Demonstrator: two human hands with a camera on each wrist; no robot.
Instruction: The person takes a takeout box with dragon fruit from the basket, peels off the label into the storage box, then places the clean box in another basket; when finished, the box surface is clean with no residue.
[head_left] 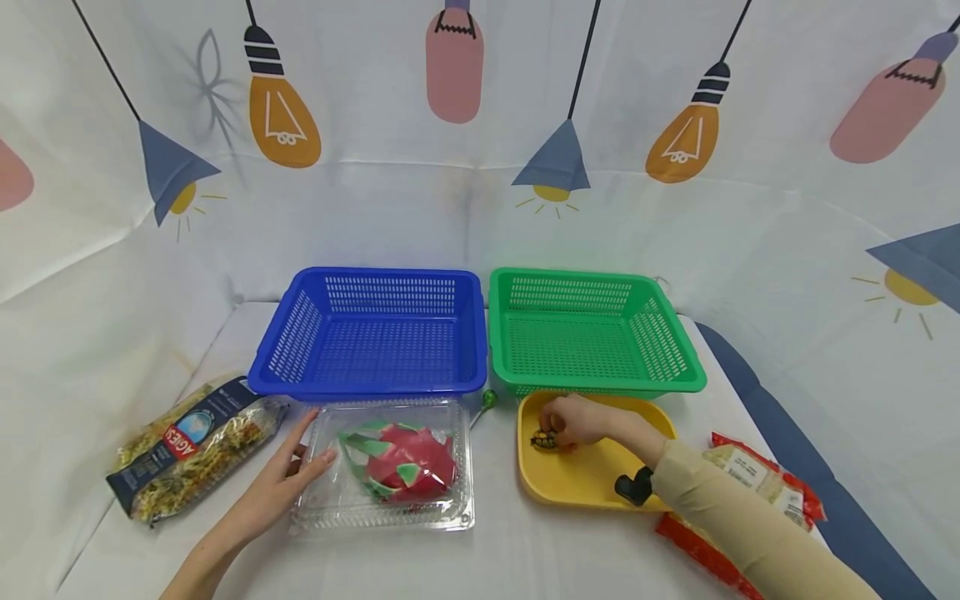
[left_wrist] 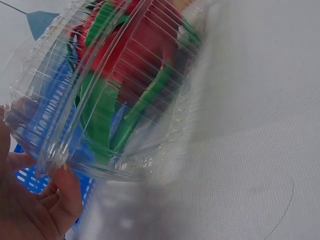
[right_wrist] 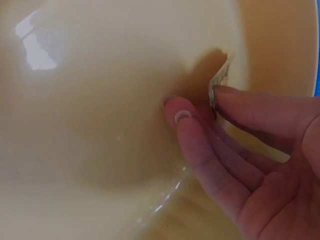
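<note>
My left hand grips the left edge of a clear plastic clamshell box, its thumb over the lid. In the left wrist view, curled fingertips are right at the box's rim. Inside the closed box lies a red dragon fruit with green scales. My right hand reaches into a yellow tray and pinches a small, thin, flat piece with a black-and-yellow print, which stands edge-on in the right wrist view. The tray's floor is close below the fingers.
Behind are a blue basket and a green basket. A pasta bag lies left, a red-edged food packet right, partly under my right sleeve. Between box and tray lies a thin stick with a green head. A black device sits at my right cuff.
</note>
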